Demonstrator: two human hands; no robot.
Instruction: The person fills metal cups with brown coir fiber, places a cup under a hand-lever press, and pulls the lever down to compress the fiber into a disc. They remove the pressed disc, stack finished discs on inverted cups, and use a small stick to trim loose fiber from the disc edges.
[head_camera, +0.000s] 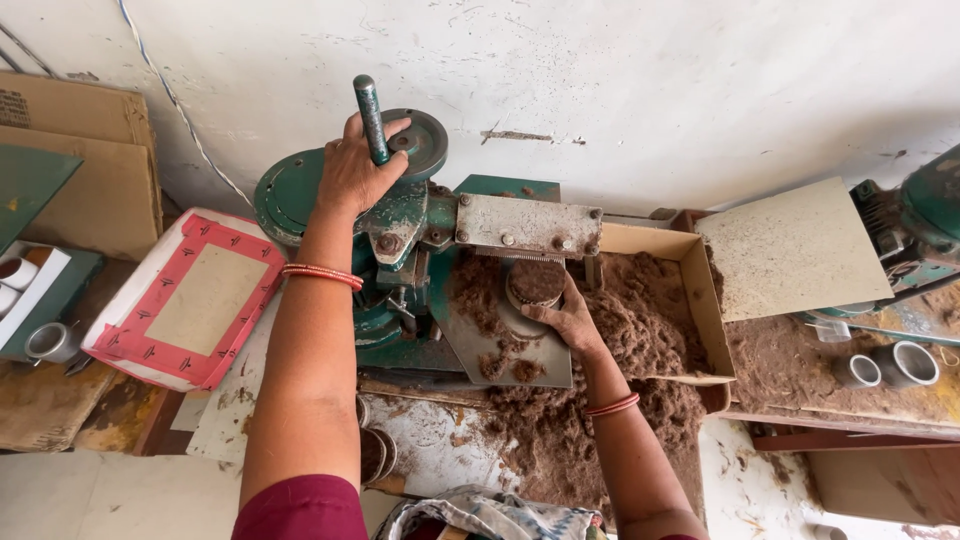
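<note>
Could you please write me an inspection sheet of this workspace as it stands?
Surface: bench strewn with brown fibre.
Job's things: green press; cup of fibre under its plate.
Clutter: cardboard box, red-edged package, small pipes.
Grippers: left hand grips the lever; right hand holds the cup.
Cables: wire along the wall.
Surroundings: white wall, stacked cardboard.

Probably a small workshop: a green hand-lever press (400, 230), loose brown fibre (640, 330), and stacked cardboard (80, 150).
</note>
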